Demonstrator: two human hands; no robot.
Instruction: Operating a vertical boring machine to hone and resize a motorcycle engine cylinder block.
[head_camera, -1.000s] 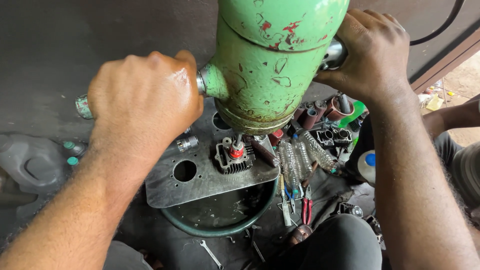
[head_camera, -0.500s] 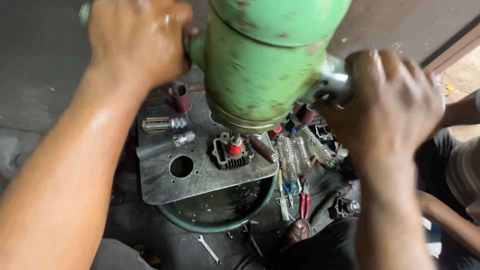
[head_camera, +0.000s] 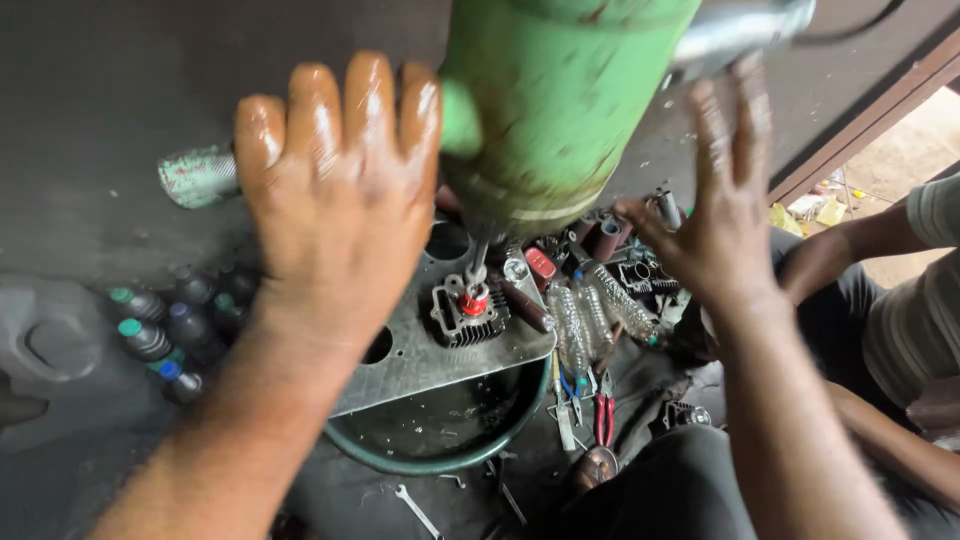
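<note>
Left hand (head_camera: 335, 200), fingers together and flat, presses the knurled handle (head_camera: 195, 175) at upper left; right hand (head_camera: 725, 215), fingers spread, hovers beside the green machine body (head_camera: 560, 100).

Small dark bottles with green and blue caps (head_camera: 150, 325) stood clustered on the floor at the left edge. Clear empty plastic bottles (head_camera: 590, 310) lay side by side just right of the metal plate (head_camera: 410, 365). Yellow scraps of wrapper (head_camera: 815, 210) lay near the doorway, far right.

There is one view only, from the head, looking steeply down. It is very near the green press (head_camera: 560, 110) at 12 o'clock.
</note>
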